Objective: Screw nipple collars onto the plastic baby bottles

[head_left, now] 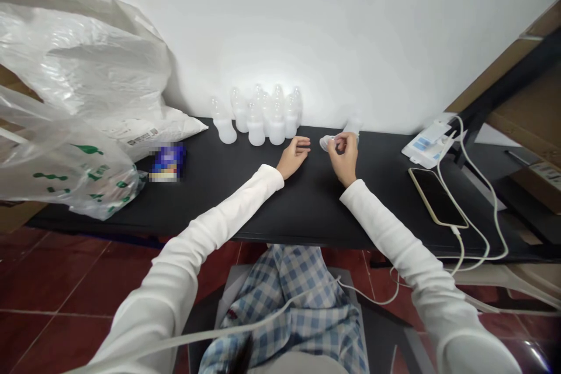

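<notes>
My left hand (294,155) rests just above the black table (302,204), fingers loosely curved and apart, holding nothing visible. To its right, my right hand (344,158) has thumb and index finger pinched together; what sits between them is too small or hidden to make out. Against that pinch lie clear, round, cap-like pieces (325,142). Partly covered by the right hand is a translucent white piece (352,123) near the wall. Several upright white bottles (276,128) with clear tapered tops, like small baby bottles, stand grouped beyond my left hand. One bottle (225,128) is at the group's left end.
Large plastic bags (87,87) fill the left side, with a blurred blue packet (168,162) before them. On the right are a phone (438,197) on a charging cable (497,204) and a white flat case (427,143). Cardboard boxes (526,105) border the far right.
</notes>
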A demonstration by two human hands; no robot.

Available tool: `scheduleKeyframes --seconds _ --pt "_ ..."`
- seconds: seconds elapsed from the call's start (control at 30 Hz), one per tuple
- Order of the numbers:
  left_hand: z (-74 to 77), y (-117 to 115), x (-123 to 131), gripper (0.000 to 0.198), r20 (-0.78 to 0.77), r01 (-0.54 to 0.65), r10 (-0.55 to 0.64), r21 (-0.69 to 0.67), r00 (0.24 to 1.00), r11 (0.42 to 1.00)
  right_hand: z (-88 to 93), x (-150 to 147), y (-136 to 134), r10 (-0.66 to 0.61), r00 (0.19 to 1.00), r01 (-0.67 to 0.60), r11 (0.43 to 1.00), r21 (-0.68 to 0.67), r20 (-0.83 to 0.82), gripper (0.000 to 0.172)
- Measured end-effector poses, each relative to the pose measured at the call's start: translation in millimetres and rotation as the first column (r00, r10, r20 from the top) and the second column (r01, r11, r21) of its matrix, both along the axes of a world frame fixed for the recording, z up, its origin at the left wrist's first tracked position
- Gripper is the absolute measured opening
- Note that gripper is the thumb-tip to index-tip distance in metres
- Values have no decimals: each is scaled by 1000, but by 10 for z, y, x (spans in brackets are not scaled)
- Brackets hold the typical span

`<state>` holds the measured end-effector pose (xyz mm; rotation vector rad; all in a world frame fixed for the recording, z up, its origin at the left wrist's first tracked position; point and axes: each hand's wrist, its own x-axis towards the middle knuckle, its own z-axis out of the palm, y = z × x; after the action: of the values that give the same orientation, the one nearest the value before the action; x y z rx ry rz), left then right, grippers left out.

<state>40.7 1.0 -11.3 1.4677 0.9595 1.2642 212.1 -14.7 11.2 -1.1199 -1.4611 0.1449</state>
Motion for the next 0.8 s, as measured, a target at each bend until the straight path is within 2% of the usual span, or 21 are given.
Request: scheduleKeyframes --seconds 0.13,0.27,0.4,0.5,0.6,0.67,0.8 --pt "50 213 383 25 -71 -64 65 17 995 998 58 181 30 -222 975 222 970 97 -17 16" --pt "151 568 929 37 -89 -107 107 3 990 994 46 322 85 -376 919 389 912 128 -114 17" --pt "262 870 1384 58 -158 -157 166 70 973 985 -3 393 170 -411 880 441 893 89 -237 23" --pt "342 952 1598 60 -264 -200 212 72 941 977 -32 405 226 -409 860 443 895 48 -304 28" --pt "430 928 1687 52 -349 -224 222 35 910 974 -48 406 254 -422 849 456 889 36 -319 32" --pt "480 868 1651 46 -331 -225 232 60 915 973 -60 413 265 -424 854 458 888 48 -303 35" --pt "466 638 1282 45 -211 -256 306 234 929 938 -100 438 307 -368 889 396 917 56 -273 40"
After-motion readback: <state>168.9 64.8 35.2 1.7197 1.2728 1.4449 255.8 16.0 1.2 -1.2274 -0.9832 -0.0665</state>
